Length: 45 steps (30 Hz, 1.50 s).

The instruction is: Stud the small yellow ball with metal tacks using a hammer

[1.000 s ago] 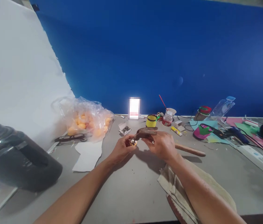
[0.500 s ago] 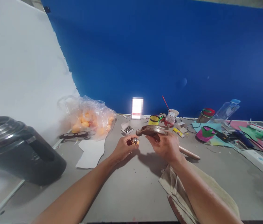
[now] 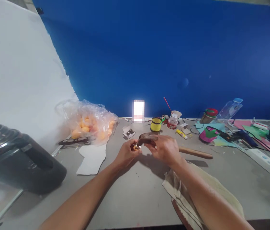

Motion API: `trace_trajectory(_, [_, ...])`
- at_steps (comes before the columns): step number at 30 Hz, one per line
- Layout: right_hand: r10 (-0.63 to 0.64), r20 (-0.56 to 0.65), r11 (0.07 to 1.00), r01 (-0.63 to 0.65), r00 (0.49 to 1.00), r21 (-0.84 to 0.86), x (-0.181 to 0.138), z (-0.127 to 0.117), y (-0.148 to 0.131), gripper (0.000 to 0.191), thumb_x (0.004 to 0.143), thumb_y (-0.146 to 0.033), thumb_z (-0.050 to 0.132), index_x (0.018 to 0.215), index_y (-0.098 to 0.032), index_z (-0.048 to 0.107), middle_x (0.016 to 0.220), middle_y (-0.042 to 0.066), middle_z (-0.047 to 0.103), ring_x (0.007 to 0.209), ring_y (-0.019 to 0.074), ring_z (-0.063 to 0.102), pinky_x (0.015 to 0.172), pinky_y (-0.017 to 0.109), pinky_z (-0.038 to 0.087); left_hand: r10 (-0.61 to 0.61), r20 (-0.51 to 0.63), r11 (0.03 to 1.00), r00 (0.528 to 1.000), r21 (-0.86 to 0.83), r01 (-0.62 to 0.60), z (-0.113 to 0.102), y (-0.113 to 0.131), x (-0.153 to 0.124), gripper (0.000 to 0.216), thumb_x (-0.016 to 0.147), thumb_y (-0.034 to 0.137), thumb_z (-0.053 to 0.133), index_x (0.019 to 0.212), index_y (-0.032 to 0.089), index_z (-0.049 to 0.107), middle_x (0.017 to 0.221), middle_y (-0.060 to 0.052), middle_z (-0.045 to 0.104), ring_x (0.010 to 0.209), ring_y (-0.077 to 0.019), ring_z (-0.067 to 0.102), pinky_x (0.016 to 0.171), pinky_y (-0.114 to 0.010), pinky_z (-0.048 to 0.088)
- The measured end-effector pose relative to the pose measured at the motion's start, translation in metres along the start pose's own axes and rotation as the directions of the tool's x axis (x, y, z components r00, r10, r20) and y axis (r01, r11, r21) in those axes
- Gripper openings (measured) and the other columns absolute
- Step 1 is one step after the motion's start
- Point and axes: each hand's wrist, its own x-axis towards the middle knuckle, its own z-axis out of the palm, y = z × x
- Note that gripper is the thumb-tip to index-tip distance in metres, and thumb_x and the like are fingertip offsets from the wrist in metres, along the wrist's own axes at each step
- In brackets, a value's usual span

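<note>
Left fingers [image 3: 128, 150] pinching bead [image 3: 136, 147], right [image 3: 161, 147] gripping hammer [image 3: 147, 138]

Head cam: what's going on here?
One person works at a cluttered grey table. The left hand pinches a small shiny gold piece. The right hand grips a hammer close to its head, which sits right beside the piece; whether they touch is unclear. The wooden handle points right. Beyond lie a clear bag of orange round things, glasses and a yellow cup.
</note>
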Motion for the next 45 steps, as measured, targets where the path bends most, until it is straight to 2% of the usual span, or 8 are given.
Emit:
trace_trajectory(4, [0.071, -0.136, 0.997, -0.072, 0.988, -0.003, 0.0, -0.003, 0.0, 0.029, 0.092, -0.047, 0.064, 0.083, -0.024, 0.079, 0.069, 0.005, 0.074, 0.065, 0.0196, 0.065, 0.064, 0.029, 0.035, -0.008, -0.016, 0.999, 1.0, 0.048, 0.009, 0.001, 0.0, -0.001, 0.034, 0.07, 0.024, 0.068, 0.102, 0.015, 0.071, 0.073, 0.002, 0.06, 0.066, -0.0145, 0.051, 0.063, -0.026, 0.04])
trace_trajectory(9, [-0.042, 0.036, 0.999, 0.042, 0.998, 0.0, 0.0, -0.004, -0.002, 0.02, 0.089, -0.04, 0.068, 0.093, -0.024, 0.079, 0.076, 0.003, 0.077, 0.066, 0.0193, 0.066, 0.061, 0.03, 0.034, 0.041, -0.047, 0.993, 0.998, 0.115, -0.035, 0.001, 0.001, -0.001, 0.022, 0.069, 0.021, 0.066, 0.09, 0.016, 0.07, 0.072, 0.002, 0.059, 0.066, -0.0144, 0.05, 0.064, -0.026, 0.04])
trace_trajectory(14, [0.011, -0.118, 1.0, -0.009, 0.993, 0.013, -0.001, -0.001, -0.004, 0.027, 0.092, -0.045, 0.064, 0.085, -0.024, 0.079, 0.07, 0.004, 0.075, 0.066, 0.0187, 0.065, 0.063, 0.029, 0.035, 0.038, -0.046, 0.993, 0.998, 0.117, -0.033, -0.001, 0.0, 0.0, 0.017, 0.07, 0.02, 0.065, 0.087, 0.017, 0.067, 0.066, 0.003, 0.055, 0.063, -0.0142, 0.046, 0.061, -0.026, 0.037])
trace_trajectory(21, [-0.051, -0.053, 0.999, 0.051, 0.997, -0.006, -0.002, 0.001, -0.005, 0.024, 0.09, -0.043, 0.066, 0.089, -0.023, 0.08, 0.072, 0.004, 0.076, 0.064, 0.0183, 0.064, 0.062, 0.03, 0.033, 0.073, -0.054, 0.983, 0.996, 0.172, -0.063, 0.0, -0.005, 0.001, 0.014, 0.068, 0.02, 0.066, 0.081, 0.016, 0.067, 0.076, 0.0, 0.062, 0.07, -0.0157, 0.052, 0.065, -0.027, 0.041])
trace_trajectory(24, [0.03, -0.175, 1.0, -0.029, 0.984, 0.008, -0.001, -0.002, -0.004, 0.031, 0.092, -0.047, 0.063, 0.084, -0.023, 0.08, 0.068, 0.005, 0.074, 0.062, 0.0184, 0.064, 0.062, 0.03, 0.034, 0.03, -0.045, 0.995, 0.999, 0.097, -0.025, 0.001, -0.003, -0.001, 0.025, 0.069, 0.021, 0.067, 0.093, 0.015, 0.07, 0.073, 0.001, 0.061, 0.065, -0.0139, 0.05, 0.061, -0.025, 0.039])
trace_trajectory(35, [0.058, -0.164, 0.998, -0.053, 0.985, 0.034, -0.002, 0.0, -0.003, 0.028, 0.091, -0.046, 0.064, 0.082, -0.023, 0.078, 0.065, 0.002, 0.072, 0.06, 0.0181, 0.063, 0.062, 0.029, 0.034, -0.095, 0.013, 0.969, 0.995, -0.227, 0.095, -0.002, 0.004, 0.002, 0.039, 0.067, 0.029, 0.077, 0.103, 0.013, 0.072, 0.06, 0.005, 0.057, 0.051, -0.0096, 0.045, 0.05, -0.023, 0.035])
trace_trajectory(40, [0.027, -0.003, 0.999, -0.027, 1.0, 0.027, -0.001, 0.004, 0.003, 0.023, 0.089, -0.045, 0.067, 0.088, -0.024, 0.078, 0.072, 0.003, 0.076, 0.065, 0.0183, 0.064, 0.061, 0.028, 0.033, -0.124, -0.022, 0.976, 0.992, -0.184, 0.118, -0.002, 0.001, 0.001, 0.047, 0.065, 0.022, 0.077, 0.111, 0.013, 0.074, 0.065, 0.002, 0.063, 0.053, -0.01, 0.048, 0.052, -0.023, 0.037])
trace_trajectory(45, [0.09, -0.254, 0.996, -0.092, 0.963, 0.005, 0.0, -0.003, 0.005, 0.034, 0.091, -0.05, 0.063, 0.076, -0.022, 0.076, 0.062, 0.003, 0.07, 0.061, 0.0183, 0.062, 0.065, 0.029, 0.036, -0.169, 0.001, 0.965, 0.986, -0.201, 0.165, -0.002, 0.004, 0.001, 0.051, 0.068, 0.027, 0.076, 0.117, 0.013, 0.07, 0.065, 0.004, 0.061, 0.053, -0.0105, 0.049, 0.052, -0.023, 0.038])
